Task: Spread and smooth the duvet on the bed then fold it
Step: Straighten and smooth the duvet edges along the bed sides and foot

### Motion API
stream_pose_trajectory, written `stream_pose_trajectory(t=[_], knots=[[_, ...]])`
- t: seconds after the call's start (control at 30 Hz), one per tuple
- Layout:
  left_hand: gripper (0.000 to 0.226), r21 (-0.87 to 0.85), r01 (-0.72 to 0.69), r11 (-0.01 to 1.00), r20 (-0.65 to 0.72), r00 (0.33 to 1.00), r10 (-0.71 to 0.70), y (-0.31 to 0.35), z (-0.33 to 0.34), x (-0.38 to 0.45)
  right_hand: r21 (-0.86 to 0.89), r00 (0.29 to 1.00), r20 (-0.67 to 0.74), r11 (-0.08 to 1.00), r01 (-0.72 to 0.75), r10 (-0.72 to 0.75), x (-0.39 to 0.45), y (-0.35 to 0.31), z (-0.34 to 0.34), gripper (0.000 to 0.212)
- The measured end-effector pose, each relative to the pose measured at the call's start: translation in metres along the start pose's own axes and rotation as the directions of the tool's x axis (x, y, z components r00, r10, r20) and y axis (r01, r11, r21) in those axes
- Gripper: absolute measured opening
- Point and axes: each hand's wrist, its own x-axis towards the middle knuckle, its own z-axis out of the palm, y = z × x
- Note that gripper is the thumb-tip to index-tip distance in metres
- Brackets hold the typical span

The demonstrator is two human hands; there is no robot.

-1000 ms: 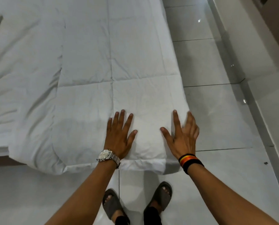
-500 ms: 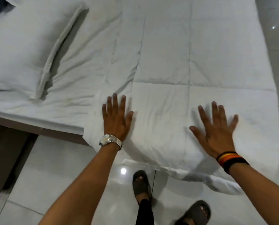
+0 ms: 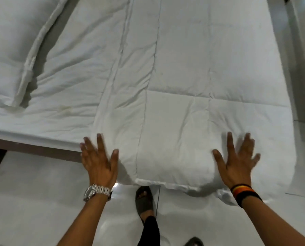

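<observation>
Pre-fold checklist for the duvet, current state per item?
1. Both palms flat: left hand at the folded strip's near left corner, right hand on it. Ok.
2. Duvet smooth: creases left of the strip. Not ok.
3. Near edge on the bed: it overhangs toward the floor. Not ok.
4. Far end squared: out of view. Cannot tell.
5. Sandalled foot clear of the hanging hem. Ok.

1. One white duvet is lying folded along the bed.
2. Two hands are showing: a left hand and a right hand, both with fingers spread.
3. One silver wristwatch is sitting on the left wrist.
4. One striped wristband is circling the right wrist.
5. Two dark sandals are showing: one in full, one partly.
6. One pillow is lying at the left.
</observation>
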Motion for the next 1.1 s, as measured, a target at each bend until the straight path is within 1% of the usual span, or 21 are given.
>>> stream_pose_trajectory(t=[0.07, 0.17, 0.23, 0.27, 0.33, 0.43, 0.5, 0.57, 0.63, 0.73, 0.8, 0.87, 0.9, 1.0, 1.1], knots=[[0.086, -0.086, 0.069, 0.994, 0.003, 0.998, -0.069, -0.004, 0.012, -0.024, 0.011, 0.995, -0.021, 0.995, -0.097, 0.098, -0.019, 0.034, -0.001, 0.086], [0.101, -0.294, 0.114, 0.949, 0.025, 0.993, -0.112, -0.005, 0.028, -0.035, 0.135, 0.957, -0.045, 0.950, -0.280, 0.288, -0.034, 0.076, -0.002, 0.091], [0.109, -0.338, 0.123, 0.933, 0.020, 0.992, -0.123, -0.009, 0.035, -0.030, 0.216, 0.927, -0.030, 0.908, -0.359, 0.373, -0.040, 0.098, -0.001, 0.095], [0.112, -0.329, 0.107, 0.938, 0.002, 0.994, -0.113, -0.012, 0.039, -0.027, 0.241, 0.925, -0.025, 0.900, -0.362, 0.379, -0.042, 0.109, 0.000, 0.097], [0.119, -0.298, 0.082, 0.951, -0.039, 0.994, -0.098, -0.022, 0.046, -0.018, 0.280, 0.937, -0.043, 0.904, -0.323, 0.348, -0.044, 0.126, 0.005, 0.098], [0.123, -0.272, 0.091, 0.958, -0.089, 0.989, -0.119, -0.029, 0.055, -0.008, 0.360, 0.933, -0.058, 0.879, -0.312, 0.354, -0.046, 0.147, 0.012, 0.103], [0.123, -0.273, 0.100, 0.957, -0.126, 0.982, -0.139, -0.023, 0.058, -0.007, 0.342, 0.936, -0.042, 0.885, -0.316, 0.351, -0.052, 0.156, 0.018, 0.104], [0.126, -0.319, 0.123, 0.940, -0.132, 0.976, -0.173, -0.015, 0.058, -0.010, 0.309, 0.941, -0.047, 0.901, -0.304, 0.334, -0.056, 0.160, 0.027, 0.104], [0.128, -0.338, 0.132, 0.932, -0.148, 0.970, -0.191, -0.010, 0.059, -0.016, 0.334, 0.941, -0.074, 0.897, -0.289, 0.331, -0.057, 0.158, 0.037, 0.108], [0.121, -0.380, 0.014, 0.925, -0.189, 0.978, -0.092, -0.001, 0.065, -0.024, 0.385, 0.923, -0.101, 0.870, -0.308, 0.372, -0.061, 0.158, 0.048, 0.111], [0.116, -0.396, -0.037, 0.917, -0.177, 0.983, -0.037, 0.001, 0.068, -0.030, 0.411, 0.923, -0.080, 0.856, -0.314, 0.377, -0.067, 0.158, 0.053, 0.111], [0.111, -0.360, -0.100, 0.928, -0.177, 0.983, 0.037, 0.000, 0.067, -0.039, 0.431, 0.927, -0.077, 0.851, -0.301, 0.367, -0.070, 0.158, 0.054, 0.107], [0.109, -0.330, -0.122, 0.936, -0.156, 0.985, 0.074, 0.000, 0.066, -0.043, 0.440, 0.926, -0.079, 0.846, -0.300, 0.370, -0.072, 0.160, 0.054, 0.104], [0.109, -0.207, -0.106, 0.973, -0.057, 0.994, 0.096, -0.001, 0.062, -0.054, 0.472, 0.925, -0.066, 0.829, -0.301, 0.374, -0.078, 0.158, 0.055, 0.098], [0.108, -0.151, -0.142, 0.978, -0.014, 0.990, 0.141, 0.002, 0.055, -0.067, 0.505, 0.926, -0.040, 0.807, -0.305, 0.375, -0.084, 0.156, 0.043, 0.092]])
